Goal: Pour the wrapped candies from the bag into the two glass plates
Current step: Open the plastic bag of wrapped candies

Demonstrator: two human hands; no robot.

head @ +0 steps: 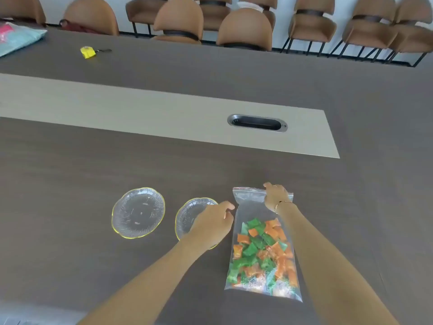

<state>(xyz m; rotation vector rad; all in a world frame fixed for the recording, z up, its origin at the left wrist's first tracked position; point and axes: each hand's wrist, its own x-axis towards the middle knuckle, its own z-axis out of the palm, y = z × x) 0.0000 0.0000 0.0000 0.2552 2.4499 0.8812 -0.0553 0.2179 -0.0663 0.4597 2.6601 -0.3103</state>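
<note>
A clear zip bag [248, 202] lies flat on the dark table, its lower half filled with green and orange wrapped candies [260, 252]. My right hand [275, 195] rests on the bag's top right corner at the red zip strip, fingers pinching it. My left hand [214, 222] hovers just left of the bag's upper edge, fingers curled and apart, holding nothing. It covers part of the nearer glass plate [187, 214]. A second glass plate [138, 212] with a yellow rim sits further left. Neither plate holds any candy.
A pale strip with an oval cable slot [257, 123] runs across the table [70, 179] behind the work area. A yellow tape measure [87, 52] and a teal packet [16, 39] lie far left. Brown chairs [244, 29] line the far side.
</note>
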